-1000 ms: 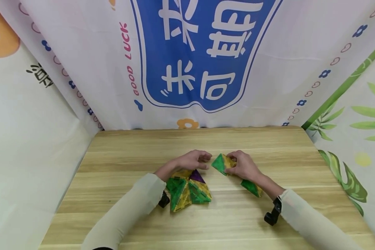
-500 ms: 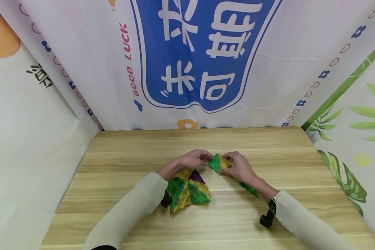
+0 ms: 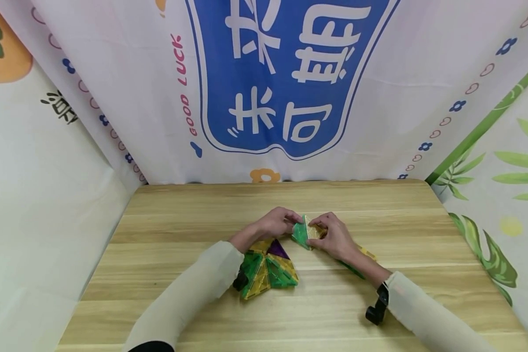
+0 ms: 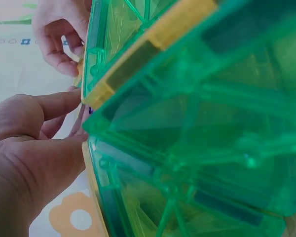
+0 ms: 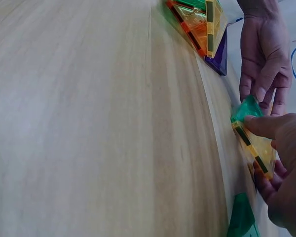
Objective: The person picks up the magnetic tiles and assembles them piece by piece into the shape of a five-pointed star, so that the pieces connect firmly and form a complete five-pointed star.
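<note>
Over the middle of the wooden table [image 3: 167,303] both hands meet on a small stack of triangle tiles. My right hand [image 3: 334,238] pinches the yellow tile [image 5: 255,148] between thumb and fingers. A green tile [image 3: 298,233] lies against it, its corner sticking out to the left [image 5: 246,109]. My left hand [image 3: 276,224] pinches that green corner with its fingertips [image 5: 260,94]. A flat cluster of green, yellow and purple triangle tiles [image 3: 267,268] lies under the left wrist and fills the left wrist view [image 4: 202,128].
More green and yellow tiles [image 3: 362,258] lie on the table beneath my right forearm, one green piece [image 5: 241,217] close to that hand. Printed cloth walls [image 3: 281,73] enclose the table at the back and on both sides.
The two hands have come together. The right hand carried the green and yellow tiles leftward, and the left hand's fingers closed on the green corner. The flat cluster has not moved.
</note>
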`<state>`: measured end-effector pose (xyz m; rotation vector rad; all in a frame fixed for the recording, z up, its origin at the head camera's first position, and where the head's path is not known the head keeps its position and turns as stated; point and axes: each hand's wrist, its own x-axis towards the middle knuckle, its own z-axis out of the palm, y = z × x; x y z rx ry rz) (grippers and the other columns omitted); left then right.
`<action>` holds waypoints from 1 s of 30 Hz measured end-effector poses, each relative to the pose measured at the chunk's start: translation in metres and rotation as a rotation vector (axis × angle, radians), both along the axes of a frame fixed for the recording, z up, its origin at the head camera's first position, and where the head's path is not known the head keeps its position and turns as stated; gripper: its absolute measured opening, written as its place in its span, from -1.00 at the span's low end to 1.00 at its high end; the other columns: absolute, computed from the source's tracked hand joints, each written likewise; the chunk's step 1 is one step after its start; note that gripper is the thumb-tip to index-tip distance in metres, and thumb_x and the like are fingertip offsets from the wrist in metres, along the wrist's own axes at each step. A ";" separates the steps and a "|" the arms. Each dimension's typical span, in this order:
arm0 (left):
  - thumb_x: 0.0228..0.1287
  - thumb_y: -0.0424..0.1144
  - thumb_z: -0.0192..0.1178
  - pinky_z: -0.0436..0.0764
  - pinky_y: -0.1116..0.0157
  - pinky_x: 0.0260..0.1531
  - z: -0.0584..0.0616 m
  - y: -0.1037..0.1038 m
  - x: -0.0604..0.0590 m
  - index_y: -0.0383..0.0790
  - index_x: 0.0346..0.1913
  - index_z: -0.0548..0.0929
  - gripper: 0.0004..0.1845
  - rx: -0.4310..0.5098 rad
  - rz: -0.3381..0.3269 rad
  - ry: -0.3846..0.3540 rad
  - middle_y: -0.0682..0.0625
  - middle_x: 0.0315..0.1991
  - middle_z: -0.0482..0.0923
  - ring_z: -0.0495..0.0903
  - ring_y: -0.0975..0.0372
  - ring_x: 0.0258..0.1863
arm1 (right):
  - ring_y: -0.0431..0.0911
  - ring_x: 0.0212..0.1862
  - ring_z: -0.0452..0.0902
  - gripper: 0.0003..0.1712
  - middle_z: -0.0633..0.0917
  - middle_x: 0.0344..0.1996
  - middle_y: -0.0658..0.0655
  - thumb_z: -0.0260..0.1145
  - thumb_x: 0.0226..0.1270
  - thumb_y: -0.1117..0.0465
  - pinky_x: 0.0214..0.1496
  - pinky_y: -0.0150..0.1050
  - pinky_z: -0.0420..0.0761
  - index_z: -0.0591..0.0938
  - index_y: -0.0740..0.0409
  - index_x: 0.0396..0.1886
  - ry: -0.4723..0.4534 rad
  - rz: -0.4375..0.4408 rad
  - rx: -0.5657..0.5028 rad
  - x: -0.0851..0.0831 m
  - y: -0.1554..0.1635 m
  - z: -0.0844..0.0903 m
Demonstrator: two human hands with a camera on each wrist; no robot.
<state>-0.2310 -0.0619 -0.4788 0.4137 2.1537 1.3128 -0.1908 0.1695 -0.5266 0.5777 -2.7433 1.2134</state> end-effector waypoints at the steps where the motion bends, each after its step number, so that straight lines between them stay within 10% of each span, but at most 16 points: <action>1: 0.41 -0.63 0.13 0.64 0.28 -0.01 0.000 0.001 0.000 -0.31 0.20 0.73 -0.60 -0.004 -0.008 0.005 -0.17 0.20 0.66 0.61 0.05 0.16 | -0.04 -0.18 0.54 -0.48 0.65 -0.08 0.15 0.76 0.01 0.24 -0.19 -0.27 0.58 0.78 0.16 0.00 -0.001 0.013 -0.018 0.000 0.000 -0.001; 18: 0.49 -0.59 0.13 0.73 0.05 0.10 0.023 -0.043 0.014 -0.24 0.17 0.75 -0.63 0.089 -0.021 0.034 -0.13 0.22 0.65 0.66 0.05 0.17 | -0.01 0.08 0.69 -0.66 0.76 0.06 0.22 0.52 0.35 0.36 0.08 -0.35 0.68 0.74 0.23 0.10 -0.335 0.209 -0.317 -0.006 -0.016 0.026; 30: 0.49 -0.53 0.11 0.71 0.17 0.07 0.034 -0.093 0.022 -0.25 0.24 0.72 -0.62 0.099 0.045 0.056 -0.15 0.19 0.65 0.64 0.06 0.15 | -0.13 -0.15 0.63 -0.65 0.76 -0.02 0.17 0.51 0.34 0.40 -0.08 -0.36 0.65 0.73 0.25 0.10 -0.423 0.285 -0.405 -0.018 -0.062 0.038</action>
